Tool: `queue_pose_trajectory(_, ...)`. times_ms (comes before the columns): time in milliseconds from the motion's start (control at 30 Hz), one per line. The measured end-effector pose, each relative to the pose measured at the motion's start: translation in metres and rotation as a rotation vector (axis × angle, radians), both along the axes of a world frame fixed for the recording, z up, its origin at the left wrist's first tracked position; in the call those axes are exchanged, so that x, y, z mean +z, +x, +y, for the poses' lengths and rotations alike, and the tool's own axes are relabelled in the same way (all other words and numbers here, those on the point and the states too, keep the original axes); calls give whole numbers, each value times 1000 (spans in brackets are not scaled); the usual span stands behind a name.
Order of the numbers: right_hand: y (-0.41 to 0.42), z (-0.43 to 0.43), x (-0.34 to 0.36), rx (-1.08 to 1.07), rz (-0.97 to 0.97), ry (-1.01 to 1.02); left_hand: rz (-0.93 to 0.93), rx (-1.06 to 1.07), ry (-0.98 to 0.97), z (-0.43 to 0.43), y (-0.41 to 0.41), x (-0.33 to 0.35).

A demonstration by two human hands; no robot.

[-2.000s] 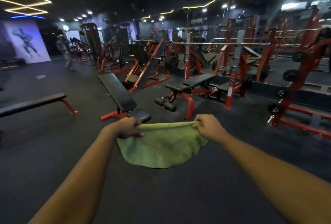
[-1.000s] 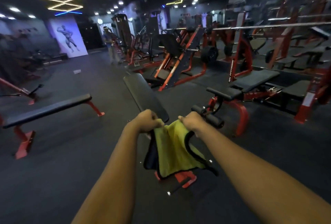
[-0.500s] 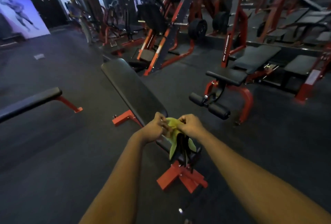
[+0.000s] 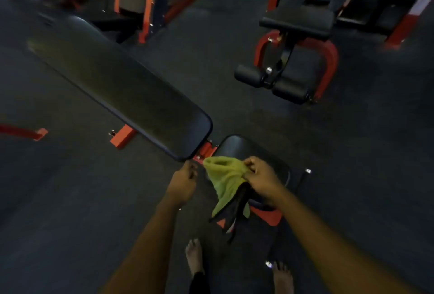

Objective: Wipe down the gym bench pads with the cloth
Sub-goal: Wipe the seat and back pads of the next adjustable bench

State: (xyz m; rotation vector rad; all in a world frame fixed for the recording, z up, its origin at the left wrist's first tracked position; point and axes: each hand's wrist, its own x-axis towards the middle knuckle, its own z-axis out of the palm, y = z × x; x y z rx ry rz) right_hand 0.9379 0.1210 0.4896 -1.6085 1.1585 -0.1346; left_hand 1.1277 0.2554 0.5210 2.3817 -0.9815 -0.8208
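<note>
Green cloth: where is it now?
Head view, lower centre: the green cloth hangs from the right hand over the seat pad, just right of the left hand.

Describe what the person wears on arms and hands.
Nothing visible: the left hand and right hand are ungloved, with no ring, watch or band that shows. The left forearm and right forearm are bare to the frame's edge; no sleeve is in view.
</note>
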Motion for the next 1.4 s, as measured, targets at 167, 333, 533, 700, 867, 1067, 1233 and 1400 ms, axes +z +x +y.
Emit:
queue_pose_trajectory(167,27,-34,-94,-184,402,-234,-116,-266,23,-51,83,-95)
queue_pose_trajectory(333,95,-16,-181,160,561,-461,-348,-576,103,-95,142,-164)
queue_pose_trajectory(533,153,28,-239,-1,681,-625,-600,-844,72,-119,181,-226)
queue_pose_trajectory(700,138,-33,-243,231,679,-731,-691,-876,9,-118,188,-246)
queue_pose_trajectory(867,183,-148,-230,6,765,-519,-638,-830,-52,-130,191,-245)
queue_pose_trajectory(1067,195,26,-244,597,611,-787,-494,-800,-135,-132,203,-238)
queue_pose_trajectory(1233,143,-25,-243,343,667,-729,-454,-794,-183,-130,206,-240)
queue_pose_trajectory(1400,213,-114,-245,38,827,-545,-407,-744,-208,-131,206,-241)
